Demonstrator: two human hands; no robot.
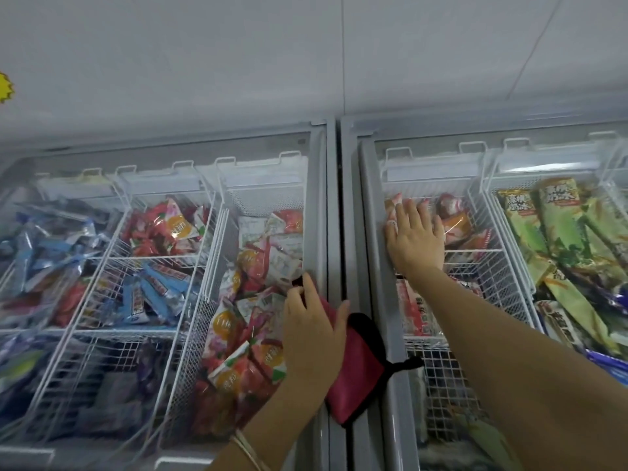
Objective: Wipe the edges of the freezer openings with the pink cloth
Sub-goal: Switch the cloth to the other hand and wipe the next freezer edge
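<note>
Pink cloth (356, 372), black-trimmed, folded, pressed on freezer edge (334, 232) under left hand (311, 331); right hand (416, 239) flat, fingers spread

- The pink cloth (356, 375), low centre of the frame, shows deep magenta-pink with black trim and a black loop.
- The freezer rims (334, 232) running up the middle read pale grey.
- The wire baskets (190, 294) across the frame are white mesh.
- Far-left packets (44, 239) come up blue and silver; blue-and-red ones sit just right of them.
- Centre-left packets (251, 266) are red, pink and white with orange round patches.
- Far-right packets (557, 232) are green and cream with dark lettering.
- The wall (238, 62) above is plain white-grey.
- A yellow starburst sticker (5, 87) peeks in at the left edge.
- A pale bracelet (246, 450) bands the wrist at the bottom.
</note>
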